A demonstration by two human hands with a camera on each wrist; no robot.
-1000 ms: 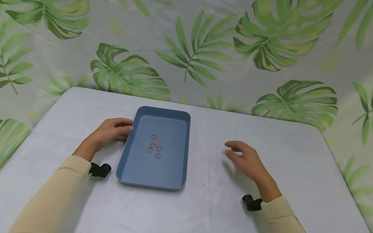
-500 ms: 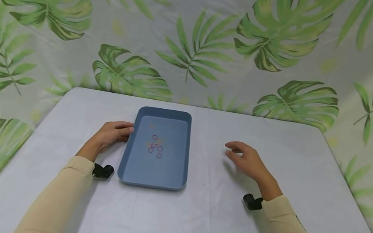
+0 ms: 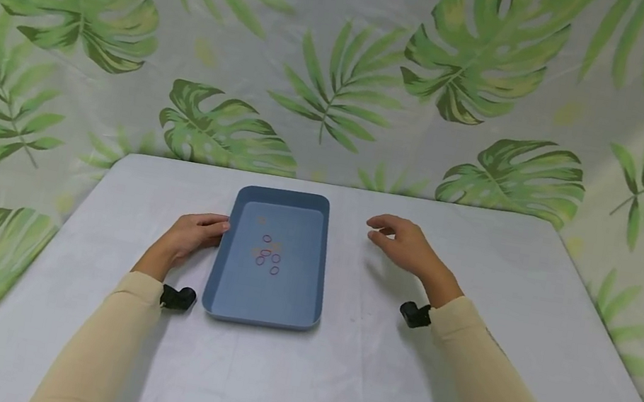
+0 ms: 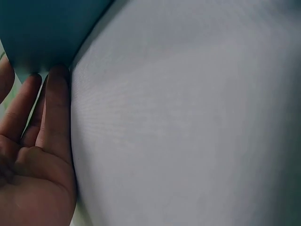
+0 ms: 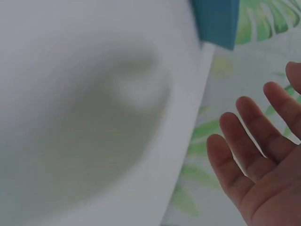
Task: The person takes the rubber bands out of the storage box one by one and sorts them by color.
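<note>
Uncurled left hand (image 3: 193,234) touches the blue tray (image 3: 263,295); relaxed right hand (image 3: 407,246) hovers near it

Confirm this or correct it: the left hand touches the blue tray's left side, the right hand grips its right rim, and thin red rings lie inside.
Wrong on one point: the right hand does not grip the blue tray; the head view shows that hand apart from it, holding nothing. The left hand touches the left side, and thin red rings lie inside.
</note>
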